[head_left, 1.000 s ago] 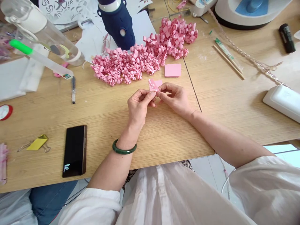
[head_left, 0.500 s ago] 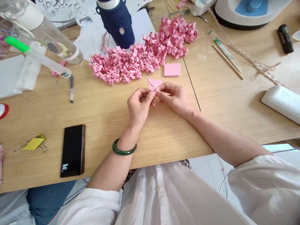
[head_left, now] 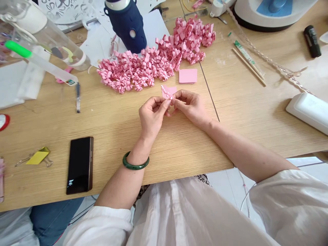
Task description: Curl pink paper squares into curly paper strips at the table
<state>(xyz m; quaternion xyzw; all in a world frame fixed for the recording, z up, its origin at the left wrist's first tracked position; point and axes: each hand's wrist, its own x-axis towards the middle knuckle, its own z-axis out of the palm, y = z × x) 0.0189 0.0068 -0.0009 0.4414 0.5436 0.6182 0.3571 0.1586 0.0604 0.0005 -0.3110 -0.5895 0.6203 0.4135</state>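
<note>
Between my two hands is a small pink strip with a looped, fringed edge (head_left: pixel 167 93). My left hand (head_left: pixel 152 114), with a dark green bangle (head_left: pixel 135 162) on its wrist, pinches the strip's lower end between thumb and fingers. Touching the same end, the fingertips of my right hand (head_left: pixel 191 106) are closed on it; a thin pale bit pokes out beside that thumb. A flat pink sheet (head_left: pixel 174 90) lies just behind the strip. Beyond it are a stack of pink rectangles (head_left: pixel 188 76) and a long heap of curled pink pieces (head_left: pixel 153 65).
A black phone (head_left: pixel 80 165) and a yellow binder clip (head_left: pixel 38 156) lie at the left. A navy bottle (head_left: pixel 128 27) stands behind the heap, a clear bottle (head_left: pixel 61 44) leans further left. Wooden chopsticks (head_left: pixel 248 66) and a white power strip (head_left: pixel 309 111) are at the right.
Almost nothing differs. Both hands keep their pinch on the pink strip, with only a very slight shift of the fingertips and of the whole view.
</note>
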